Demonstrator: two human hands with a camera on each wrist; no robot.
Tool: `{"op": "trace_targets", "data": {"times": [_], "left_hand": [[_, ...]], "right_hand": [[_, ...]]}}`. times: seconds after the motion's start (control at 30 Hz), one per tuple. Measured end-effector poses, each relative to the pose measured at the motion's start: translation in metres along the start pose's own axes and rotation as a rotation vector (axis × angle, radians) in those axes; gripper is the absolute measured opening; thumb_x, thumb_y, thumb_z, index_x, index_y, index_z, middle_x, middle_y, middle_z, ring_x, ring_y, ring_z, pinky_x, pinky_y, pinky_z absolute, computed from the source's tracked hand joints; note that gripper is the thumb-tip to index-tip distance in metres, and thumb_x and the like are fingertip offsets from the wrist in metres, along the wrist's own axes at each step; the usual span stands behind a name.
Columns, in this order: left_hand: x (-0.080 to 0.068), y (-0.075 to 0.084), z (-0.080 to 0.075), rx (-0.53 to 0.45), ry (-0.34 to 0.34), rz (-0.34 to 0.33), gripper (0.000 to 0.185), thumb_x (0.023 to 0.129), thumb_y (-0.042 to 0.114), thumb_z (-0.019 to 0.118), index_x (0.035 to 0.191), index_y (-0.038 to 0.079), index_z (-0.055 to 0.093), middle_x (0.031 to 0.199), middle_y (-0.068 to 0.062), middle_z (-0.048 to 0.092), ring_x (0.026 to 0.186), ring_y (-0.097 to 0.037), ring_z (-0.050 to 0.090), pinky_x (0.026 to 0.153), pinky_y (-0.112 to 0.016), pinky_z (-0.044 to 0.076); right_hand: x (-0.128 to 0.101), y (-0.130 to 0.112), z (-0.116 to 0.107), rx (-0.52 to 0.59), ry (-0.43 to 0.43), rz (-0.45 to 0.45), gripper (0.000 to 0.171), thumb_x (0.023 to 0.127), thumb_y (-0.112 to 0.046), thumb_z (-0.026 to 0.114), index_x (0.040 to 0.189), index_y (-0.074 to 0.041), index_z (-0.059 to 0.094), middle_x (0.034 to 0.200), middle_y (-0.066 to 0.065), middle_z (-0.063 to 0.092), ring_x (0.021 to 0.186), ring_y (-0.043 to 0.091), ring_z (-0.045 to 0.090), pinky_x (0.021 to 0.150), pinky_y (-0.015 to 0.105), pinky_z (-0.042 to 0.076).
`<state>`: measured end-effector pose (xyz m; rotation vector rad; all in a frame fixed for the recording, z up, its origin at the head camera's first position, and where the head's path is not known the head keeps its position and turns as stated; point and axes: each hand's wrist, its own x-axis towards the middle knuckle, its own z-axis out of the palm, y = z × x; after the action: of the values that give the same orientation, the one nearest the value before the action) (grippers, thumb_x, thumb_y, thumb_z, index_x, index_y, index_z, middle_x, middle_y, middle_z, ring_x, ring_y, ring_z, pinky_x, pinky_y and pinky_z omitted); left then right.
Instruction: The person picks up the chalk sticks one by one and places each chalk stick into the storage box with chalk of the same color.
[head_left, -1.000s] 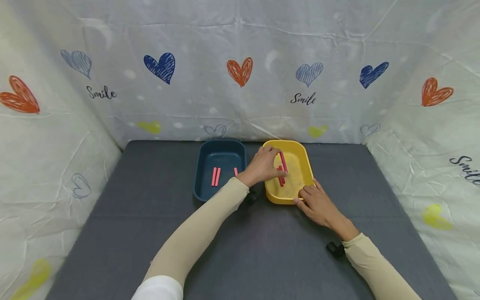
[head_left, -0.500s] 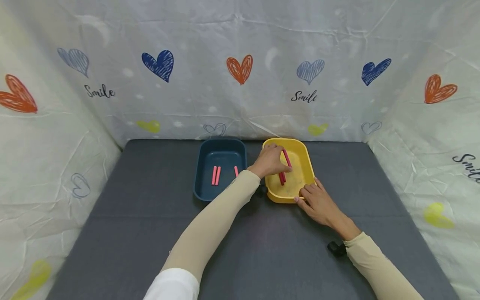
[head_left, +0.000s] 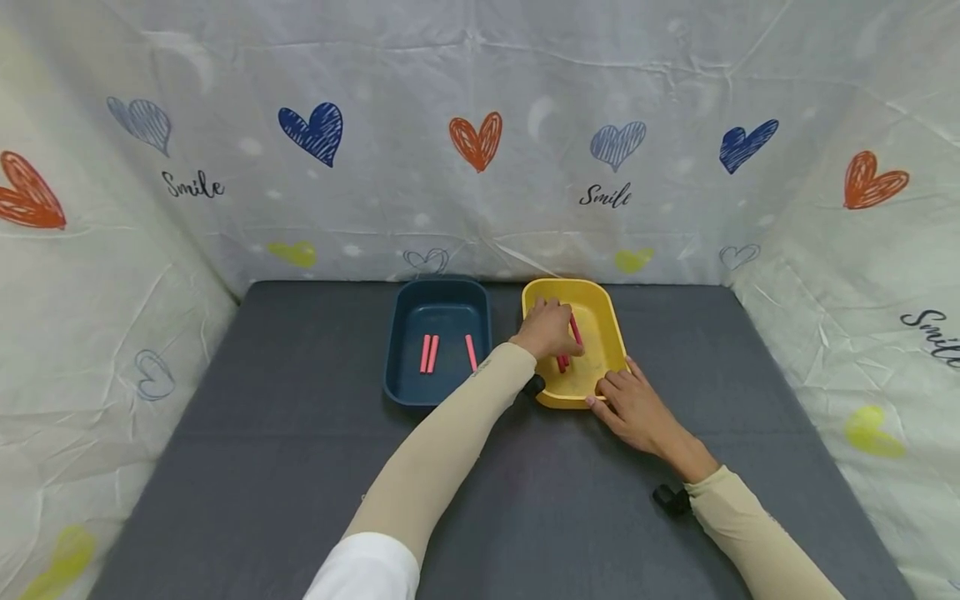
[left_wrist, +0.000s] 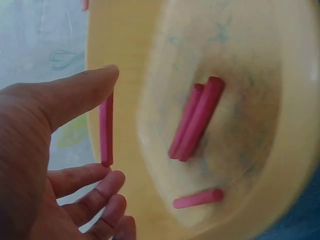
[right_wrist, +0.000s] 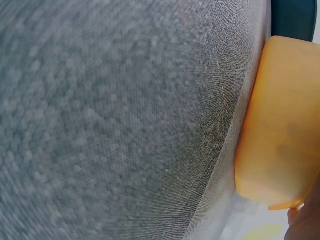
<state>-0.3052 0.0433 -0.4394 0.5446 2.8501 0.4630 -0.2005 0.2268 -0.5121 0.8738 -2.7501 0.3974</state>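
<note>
The left hand [head_left: 547, 327] reaches over the yellow tray [head_left: 607, 333], pinching a pink stick [left_wrist: 105, 129]. The right hand [head_left: 633, 404] rests relaxed on the tray's near corner; its fingertips are hidden.

Left hand [head_left: 550, 327] lowered pink stick [left_wrist: 105, 129] into yellow tray [head_left: 611, 321].

walls: white heart-print cloth [head_left: 480, 125] | table: grey mat [head_left: 247, 467]

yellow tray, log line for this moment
left hand: pinches pink stick | right hand: on yellow tray rim | blue tray: three sticks
</note>
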Motion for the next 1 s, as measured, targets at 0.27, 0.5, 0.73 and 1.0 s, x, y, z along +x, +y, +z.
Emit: {"op": "trace_targets", "data": {"times": [0.27,0.5,0.73,1.0], "left_hand": [[0.004,-0.003,0.005,0.038,-0.021,-0.043,0.056,0.079,0.046,0.078,0.120,0.012,0.060,0.115,-0.006,0.057,0.111,-0.025,0.046,0.103,-0.037,0.040],[0.003,-0.001,0.008,0.064,-0.045,-0.024,0.052,0.078,0.046,0.078,0.117,0.014,0.061,0.113,-0.004,0.056,0.111,-0.024,0.044,0.102,-0.038,0.039],[0.003,0.000,0.012,0.067,-0.075,-0.033,0.054,0.078,0.044,0.079,0.119,0.015,0.060,0.110,-0.004,0.055,0.108,-0.023,0.043,0.101,-0.038,0.039],[0.004,-0.001,0.015,0.090,-0.088,-0.034,0.058,0.080,0.047,0.077,0.124,0.015,0.058,0.115,-0.004,0.055,0.108,-0.023,0.042,0.100,-0.037,0.038]], "right_hand": [[0.001,-0.001,-0.003,0.013,-0.001,0.002,0.022,0.100,-0.032,0.055,0.087,-0.014,0.058,0.080,-0.001,0.052,0.086,0.022,0.056,0.118,0.059,0.021],[0.001,-0.003,-0.005,0.011,-0.022,0.020,0.021,0.100,-0.031,0.055,0.087,-0.014,0.058,0.080,-0.001,0.052,0.087,0.021,0.056,0.119,0.058,0.020],[0.000,-0.004,-0.003,0.004,-0.016,0.010,0.022,0.100,-0.032,0.055,0.087,-0.014,0.058,0.080,-0.001,0.053,0.087,0.021,0.055,0.118,0.059,0.021],[0.000,-0.004,-0.004,0.007,-0.020,0.014,0.022,0.100,-0.032,0.055,0.087,-0.014,0.058,0.080,0.000,0.053,0.086,0.022,0.056,0.119,0.058,0.021]]}}
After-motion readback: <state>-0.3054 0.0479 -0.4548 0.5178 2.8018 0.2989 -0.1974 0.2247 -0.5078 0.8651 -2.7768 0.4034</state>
